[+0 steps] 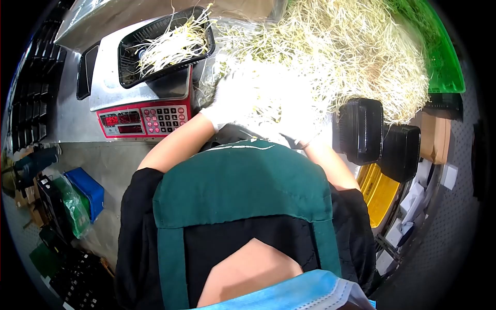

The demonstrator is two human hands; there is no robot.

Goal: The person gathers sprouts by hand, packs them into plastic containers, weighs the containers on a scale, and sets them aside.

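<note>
White gloves cover both my hands, and strong glare washes out their shape. My left hand (231, 101) reaches into the near edge of a big heap of pale bean sprouts (356, 46). My right hand (310, 116) is beside it, also among the sprouts. A few loose sprouts (266, 106) show between the two hands. The fingers are lost in the brightness, so what each hand grips cannot be made out. Left of my hands, a black plastic tray (126, 59) with a bunch of sprouts (178, 47) in it rests on a red-fronted digital scale (142, 121).
Stacked black trays (361, 132) stand close to my right hand. A green crate (449, 67) borders the heap at the right, with a yellow crate (381, 194) lower down. More black trays (33, 93) line the far left. A blue bin (88, 191) is on the floor.
</note>
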